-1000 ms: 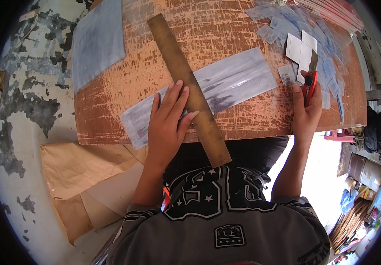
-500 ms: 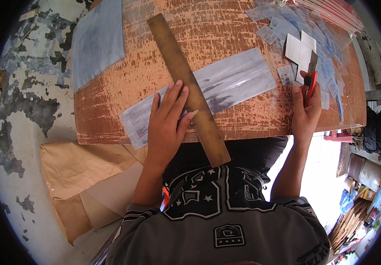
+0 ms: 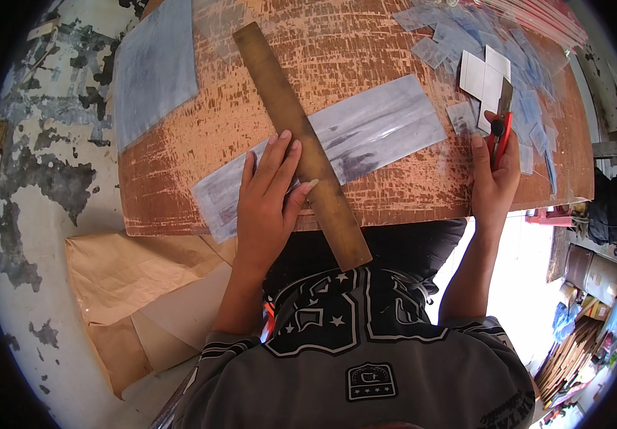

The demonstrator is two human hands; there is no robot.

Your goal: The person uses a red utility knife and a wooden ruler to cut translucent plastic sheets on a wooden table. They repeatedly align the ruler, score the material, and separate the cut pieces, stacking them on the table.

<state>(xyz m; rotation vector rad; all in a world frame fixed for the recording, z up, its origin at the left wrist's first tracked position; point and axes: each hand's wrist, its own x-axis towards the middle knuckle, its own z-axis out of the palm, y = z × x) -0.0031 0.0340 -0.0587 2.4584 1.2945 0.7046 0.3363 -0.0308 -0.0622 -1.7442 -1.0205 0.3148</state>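
Observation:
My left hand lies flat, fingers stretched out, over the strip's left part. Its fingertips and thumb rest at the left edge of a long brown straightedge. Slanting across a cloudy clear plastic strip, the straightedge has its near end jutting past the table edge towards me. In my right hand, a red utility knife is gripped with its blade pointing away from me. That hand is at the right of the table, beside a white folded card piece and apart from the strip.
Many small clear plastic pieces lie heaped at the far right of the worn brown table. A larger plastic sheet covers the far left. Red-and-white thin strips are at the back right. Brown paper sits below the table's left side.

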